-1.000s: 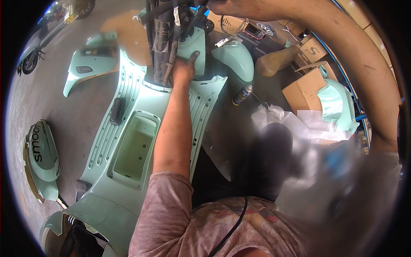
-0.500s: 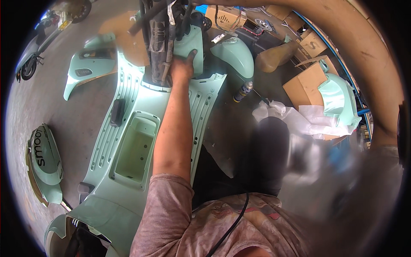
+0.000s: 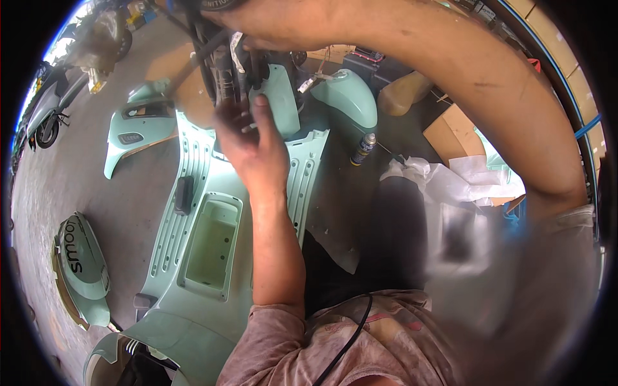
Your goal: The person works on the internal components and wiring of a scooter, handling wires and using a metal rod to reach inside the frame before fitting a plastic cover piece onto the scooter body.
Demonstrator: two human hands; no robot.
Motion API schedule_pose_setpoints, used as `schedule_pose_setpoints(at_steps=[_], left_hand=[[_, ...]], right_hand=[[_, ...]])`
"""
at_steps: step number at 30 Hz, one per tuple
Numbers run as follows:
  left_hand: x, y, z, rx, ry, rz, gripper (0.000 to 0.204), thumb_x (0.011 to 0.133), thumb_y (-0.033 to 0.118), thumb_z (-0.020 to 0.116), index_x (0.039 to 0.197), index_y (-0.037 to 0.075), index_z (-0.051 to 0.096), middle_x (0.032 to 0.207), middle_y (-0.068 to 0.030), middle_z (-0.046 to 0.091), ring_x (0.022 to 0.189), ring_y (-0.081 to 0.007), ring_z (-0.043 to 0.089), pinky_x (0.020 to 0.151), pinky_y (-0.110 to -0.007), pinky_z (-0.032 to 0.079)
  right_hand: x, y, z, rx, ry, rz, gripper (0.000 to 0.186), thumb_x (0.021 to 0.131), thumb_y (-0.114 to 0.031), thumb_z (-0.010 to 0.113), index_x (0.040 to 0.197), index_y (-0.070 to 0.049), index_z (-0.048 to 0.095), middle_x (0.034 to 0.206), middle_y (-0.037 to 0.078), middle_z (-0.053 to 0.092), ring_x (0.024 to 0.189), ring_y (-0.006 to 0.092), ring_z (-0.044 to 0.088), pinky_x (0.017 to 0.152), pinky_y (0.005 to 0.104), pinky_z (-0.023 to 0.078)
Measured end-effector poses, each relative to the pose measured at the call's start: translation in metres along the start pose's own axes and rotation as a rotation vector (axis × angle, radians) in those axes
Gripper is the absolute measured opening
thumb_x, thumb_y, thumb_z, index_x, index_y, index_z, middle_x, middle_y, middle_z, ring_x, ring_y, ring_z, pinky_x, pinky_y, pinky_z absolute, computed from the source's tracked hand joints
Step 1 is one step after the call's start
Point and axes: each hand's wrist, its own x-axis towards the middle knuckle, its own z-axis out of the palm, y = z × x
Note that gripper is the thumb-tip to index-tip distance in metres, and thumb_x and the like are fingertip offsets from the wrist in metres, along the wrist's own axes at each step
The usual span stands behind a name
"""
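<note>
A mint-green scooter body (image 3: 212, 309) with a ribbed footboard and a recessed compartment (image 3: 214, 241) stands in front of me. At its far end rises the dark steering column (image 3: 222, 77), with cables and a silver-wrapped strip. My left hand (image 3: 254, 148) is raised over the footboard beside the column, thumb apart and fingers spread, partly blurred; nothing shows in it. A mint-green panel (image 3: 280, 103) stands just behind it. My right arm arches across the top right, and my right hand (image 3: 257, 26) is at the column's top, by a round black ignition part (image 3: 219, 3). Its fingers are mostly hidden.
Mint-green panels lie left (image 3: 138, 132) and lower left (image 3: 84, 257); a fender (image 3: 347, 100) lies beyond the footboard. A spray can (image 3: 364, 149) stands right of it. Farther right are a cardboard box (image 3: 454, 132) and white wrapping (image 3: 444, 177). A motorbike (image 3: 51, 116) stands far left.
My left hand has come off the column and panel and moved back toward me, fingers opening. My right arm has swung in lower, bringing the right hand into view at the column top.
</note>
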Motion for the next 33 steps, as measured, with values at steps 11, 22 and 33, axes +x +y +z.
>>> schedule_pose_setpoints(at_steps=[11,22,33], left_hand=[[0.087,0.086,-0.009,0.759,0.163,0.739,0.011,0.088,0.016,0.053,0.081,0.007,0.053,0.068,-0.0166,0.062,0.063,-0.0401,0.060,0.055,-0.048,0.047],[0.082,0.094,-0.019,0.792,0.180,0.722,0.013,0.084,0.005,0.045,0.094,0.004,0.054,0.073,-0.0189,0.062,0.068,-0.0412,0.061,0.061,-0.048,0.046],[0.116,0.078,-0.014,0.596,0.242,0.758,0.015,0.083,0.010,0.040,0.090,0.000,0.048,0.090,-0.0148,0.057,0.084,-0.0278,0.053,0.080,-0.036,0.042]], right_hand=[[-0.006,0.042,0.074,-0.235,0.819,-0.550,0.040,0.095,-0.021,0.041,0.129,0.000,0.041,0.105,0.020,0.061,0.099,0.0296,0.061,0.083,0.0393,0.052],[-0.014,0.079,0.083,0.718,0.705,0.082,0.052,0.100,-0.043,0.033,0.125,0.001,0.046,0.116,0.020,0.059,0.108,0.0338,0.057,0.087,0.0426,0.048],[-0.008,0.056,0.102,0.617,1.059,0.124,0.030,0.091,-0.030,0.053,0.094,-0.003,0.065,0.070,0.015,0.066,0.061,0.0302,0.065,0.059,0.0407,0.053]])
